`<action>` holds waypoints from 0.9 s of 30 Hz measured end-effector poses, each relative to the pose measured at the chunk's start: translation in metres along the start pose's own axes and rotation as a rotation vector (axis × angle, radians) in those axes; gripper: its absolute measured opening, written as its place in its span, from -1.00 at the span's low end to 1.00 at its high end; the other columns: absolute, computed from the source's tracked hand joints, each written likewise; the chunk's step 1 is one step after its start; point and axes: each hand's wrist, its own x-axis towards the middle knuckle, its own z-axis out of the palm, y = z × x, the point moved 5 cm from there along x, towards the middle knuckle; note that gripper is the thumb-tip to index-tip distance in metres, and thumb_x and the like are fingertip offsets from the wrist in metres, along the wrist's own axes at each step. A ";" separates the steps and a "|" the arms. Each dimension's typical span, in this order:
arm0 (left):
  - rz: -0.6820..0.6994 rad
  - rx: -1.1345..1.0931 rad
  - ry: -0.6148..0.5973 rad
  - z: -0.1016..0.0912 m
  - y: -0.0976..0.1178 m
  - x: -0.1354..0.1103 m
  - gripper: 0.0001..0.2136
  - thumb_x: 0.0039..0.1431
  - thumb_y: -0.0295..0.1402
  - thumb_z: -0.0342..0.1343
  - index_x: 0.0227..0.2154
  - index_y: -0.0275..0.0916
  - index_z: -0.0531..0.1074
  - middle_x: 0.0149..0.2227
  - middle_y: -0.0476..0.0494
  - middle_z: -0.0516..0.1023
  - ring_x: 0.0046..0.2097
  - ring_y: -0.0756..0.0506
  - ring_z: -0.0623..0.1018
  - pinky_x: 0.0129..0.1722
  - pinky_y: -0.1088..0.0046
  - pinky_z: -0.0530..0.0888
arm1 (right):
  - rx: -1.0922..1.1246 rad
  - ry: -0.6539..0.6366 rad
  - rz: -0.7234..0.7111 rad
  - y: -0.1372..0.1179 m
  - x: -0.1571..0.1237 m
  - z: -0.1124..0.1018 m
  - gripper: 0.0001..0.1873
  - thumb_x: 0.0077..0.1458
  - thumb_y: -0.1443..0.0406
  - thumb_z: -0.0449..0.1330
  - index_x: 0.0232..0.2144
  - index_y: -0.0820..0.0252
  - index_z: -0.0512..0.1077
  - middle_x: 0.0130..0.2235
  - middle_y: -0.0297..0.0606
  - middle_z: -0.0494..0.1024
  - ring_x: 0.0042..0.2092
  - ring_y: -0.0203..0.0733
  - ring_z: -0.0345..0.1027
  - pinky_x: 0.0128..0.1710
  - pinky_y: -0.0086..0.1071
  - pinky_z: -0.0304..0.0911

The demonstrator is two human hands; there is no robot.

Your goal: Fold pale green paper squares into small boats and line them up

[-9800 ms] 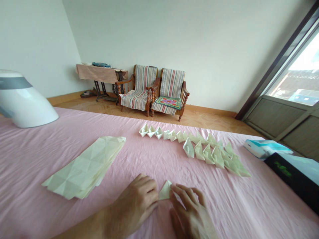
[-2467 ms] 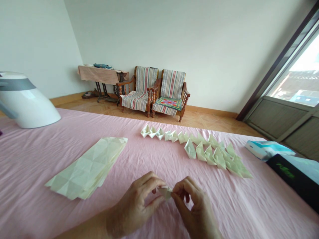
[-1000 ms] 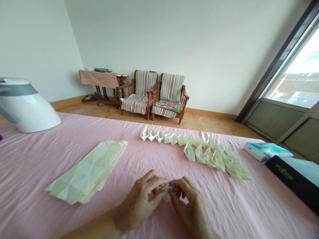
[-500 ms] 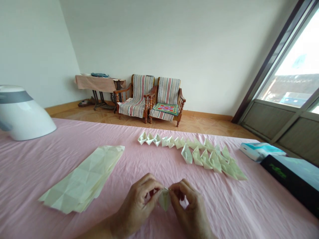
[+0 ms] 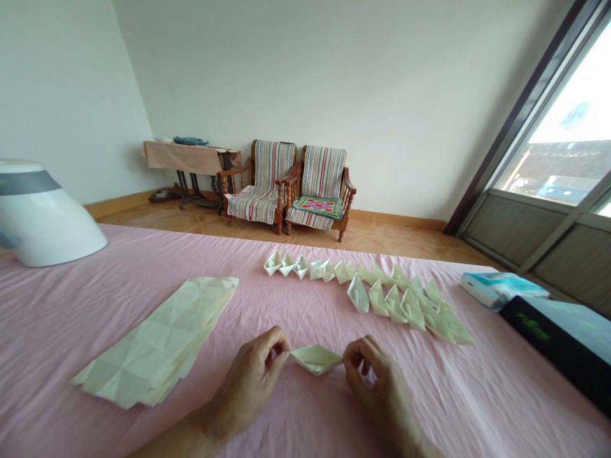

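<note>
Between my hands, a small pale-green paper boat [image 5: 316,359] is stretched out lengthwise just above the pink cloth. My left hand [image 5: 258,369] pinches its left tip between thumb and fingers. The right tip is pinched the same way by my right hand [image 5: 375,375]. Beyond them, several finished-looking folded boats [image 5: 394,304] stand in two rows, the far row reaching further left. To the left lies a stack of creased pale-green paper sheets [image 5: 155,343].
A pink cloth [image 5: 267,299] covers the surface. At the left stands a white rounded object with a grey band [image 5: 57,222]. A blue-and-white packet [image 5: 501,287] and a black box [image 5: 548,343] lie at the right. Two wooden chairs [image 5: 317,184] stand beyond.
My hands have moved apart, left and right. The folded paper between them has gone from a compact, pointed form to a long open boat shape.
</note>
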 end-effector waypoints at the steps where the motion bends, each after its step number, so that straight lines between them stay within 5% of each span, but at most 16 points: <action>1: -0.001 0.000 -0.004 0.000 0.000 0.000 -0.87 0.21 -0.45 -0.05 -0.45 -0.23 0.30 -0.48 0.01 0.42 -0.44 -0.02 0.41 -0.39 0.52 0.31 | -0.005 -0.008 -0.002 -0.001 0.000 0.001 -0.84 0.01 0.45 0.00 -0.50 0.11 0.28 -0.48 -0.41 0.33 -0.44 -0.29 0.22 -0.43 -0.45 0.10; 9: -0.022 -0.029 -0.012 0.004 0.000 0.001 -0.90 0.13 -0.43 0.05 -0.49 -0.23 0.33 -0.50 0.01 0.41 -0.42 -0.03 0.42 -0.39 0.52 0.31 | -0.050 -0.174 0.050 0.003 -0.006 0.012 -0.87 0.09 0.39 0.06 -0.46 0.12 0.34 -0.46 -0.39 0.42 -0.42 -0.29 0.29 -0.43 -0.47 0.13; 18: -0.042 -0.228 0.109 -0.009 0.002 0.006 -0.83 0.19 -0.33 -0.02 -0.50 -0.21 0.24 -0.51 0.04 0.30 -0.42 -0.02 0.36 -0.37 0.53 0.30 | 0.152 0.039 0.048 0.003 0.000 -0.002 -0.85 0.23 0.26 0.06 -0.39 0.11 0.35 -0.41 -0.38 0.44 -0.35 -0.26 0.33 -0.33 -0.44 0.20; 27: -0.197 -0.498 0.125 -0.009 0.001 0.005 -0.77 0.16 -0.20 0.05 -0.48 -0.20 0.21 -0.55 0.03 0.38 -0.44 -0.04 0.43 -0.38 0.50 0.32 | 0.310 -0.009 0.180 0.004 -0.001 0.002 -0.78 0.22 0.17 0.08 -0.43 0.14 0.31 -0.46 -0.39 0.33 -0.41 -0.27 0.24 -0.41 -0.43 0.18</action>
